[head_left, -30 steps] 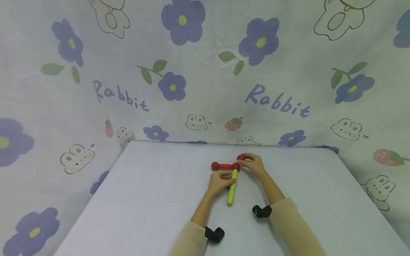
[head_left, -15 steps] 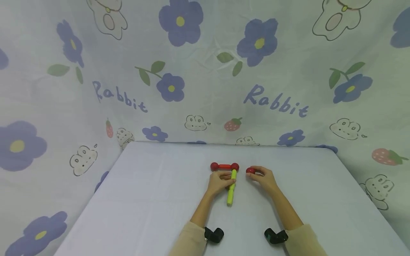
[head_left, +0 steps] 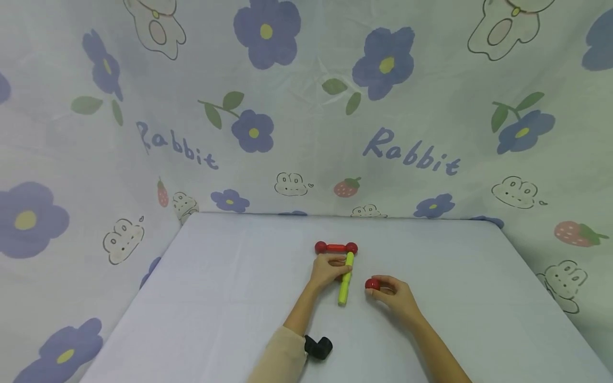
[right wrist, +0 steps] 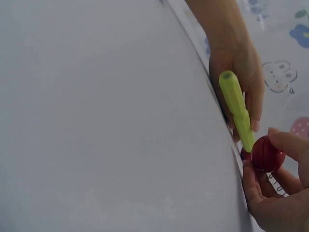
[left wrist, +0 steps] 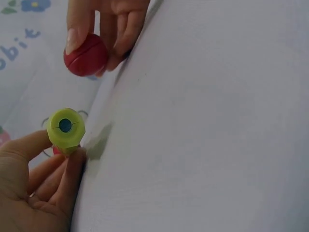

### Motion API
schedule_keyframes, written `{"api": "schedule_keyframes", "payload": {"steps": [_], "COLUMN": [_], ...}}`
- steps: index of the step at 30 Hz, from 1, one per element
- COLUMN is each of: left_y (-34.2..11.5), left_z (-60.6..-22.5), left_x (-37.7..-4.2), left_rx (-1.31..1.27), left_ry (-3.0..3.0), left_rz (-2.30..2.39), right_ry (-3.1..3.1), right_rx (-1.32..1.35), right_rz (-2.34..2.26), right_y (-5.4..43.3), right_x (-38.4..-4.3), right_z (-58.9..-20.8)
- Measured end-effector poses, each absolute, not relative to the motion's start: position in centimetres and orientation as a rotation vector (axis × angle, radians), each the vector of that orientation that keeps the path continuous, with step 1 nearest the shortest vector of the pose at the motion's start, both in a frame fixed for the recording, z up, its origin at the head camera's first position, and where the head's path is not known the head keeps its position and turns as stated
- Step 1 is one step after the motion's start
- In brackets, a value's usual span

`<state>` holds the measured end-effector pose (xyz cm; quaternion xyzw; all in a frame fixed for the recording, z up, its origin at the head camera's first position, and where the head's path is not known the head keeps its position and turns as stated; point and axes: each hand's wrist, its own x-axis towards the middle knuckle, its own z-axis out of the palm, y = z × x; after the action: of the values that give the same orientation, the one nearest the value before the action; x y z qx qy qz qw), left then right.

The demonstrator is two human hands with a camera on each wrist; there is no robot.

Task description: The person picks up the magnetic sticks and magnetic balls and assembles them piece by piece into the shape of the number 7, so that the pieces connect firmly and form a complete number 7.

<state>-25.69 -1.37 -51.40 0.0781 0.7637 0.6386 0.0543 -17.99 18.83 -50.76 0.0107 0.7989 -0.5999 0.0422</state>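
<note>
My left hand [head_left: 328,270] pinches a yellow-green rod [head_left: 344,290] near its middle. The rod's near end, seen in the left wrist view, has a dark round insert [left wrist: 65,125]. Its far end meets a red ball [head_left: 351,248], which a red rod [head_left: 336,248] joins to another red ball [head_left: 320,247] on the left. My right hand [head_left: 396,300] holds a loose red ball [head_left: 372,285] between thumb and fingertips, to the right of the yellow-green rod and apart from it. A seam line runs round this ball in the right wrist view.
All of this is over a white-covered table [head_left: 230,298]. A patterned cloth [head_left: 306,106] with flowers and rabbits hangs behind the back edge. A black wrist camera [head_left: 318,348] sits at the left sleeve.
My right hand has carried the loose red ball from beside the joined ball, first right, then toward me, level with the yellow-green rod's lower half. My left hand keeps its grip.
</note>
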Motion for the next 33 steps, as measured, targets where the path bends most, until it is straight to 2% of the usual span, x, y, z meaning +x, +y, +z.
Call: {"api": "schedule_keyframes", "payload": {"steps": [14, 33], "left_y": [-1.4, -1.2], "left_z": [-51.4, -51.4], "left_x": [-27.1, -27.0], "left_rx": [0.214, 0.173], "left_ry": [2.271, 2.233], "left_rz": [1.952, 1.999], "right_ry": [2.403, 2.194], "right_rx": [0.036, 0.130], "right_rz": [-1.884, -2.005], "right_y": [16.3, 12.8], "right_x": [-14.5, -13.5], "right_z": [-51.1, -51.2]}}
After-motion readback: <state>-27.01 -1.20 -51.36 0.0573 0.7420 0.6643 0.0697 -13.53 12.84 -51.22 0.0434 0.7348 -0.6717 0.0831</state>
